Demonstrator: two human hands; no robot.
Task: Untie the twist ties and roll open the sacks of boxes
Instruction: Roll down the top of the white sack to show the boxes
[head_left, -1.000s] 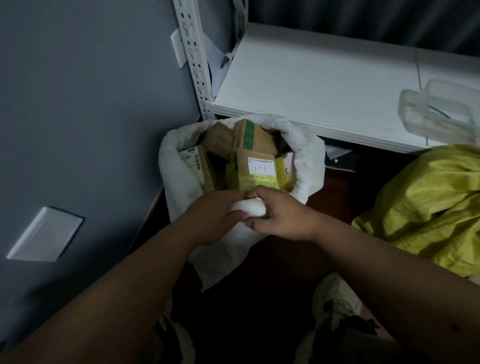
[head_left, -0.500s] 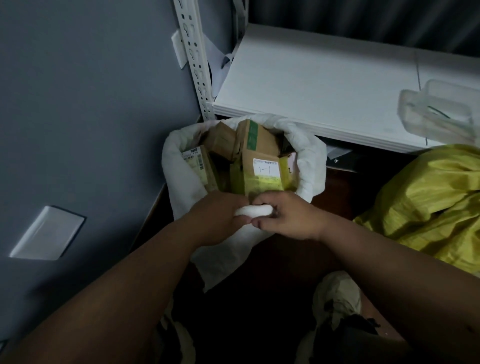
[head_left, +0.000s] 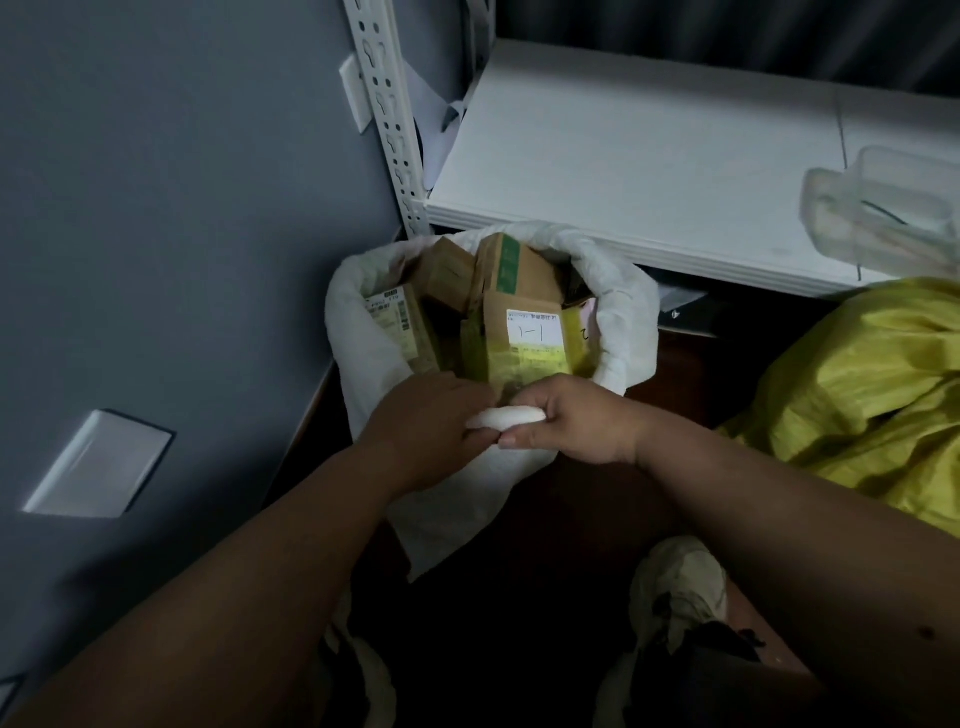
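Both hands have slid a touch apart along the near rim since a second ago, baring more of the rolled white edge between them. Left hand and right hand each curl their fingers round that roll, pinching it. One white sack stands open on the floor against the grey wall, below the white shelf, with at least four cardboard boxes inside. One yellow sack lies at right. One clear tub sits on the shelf.
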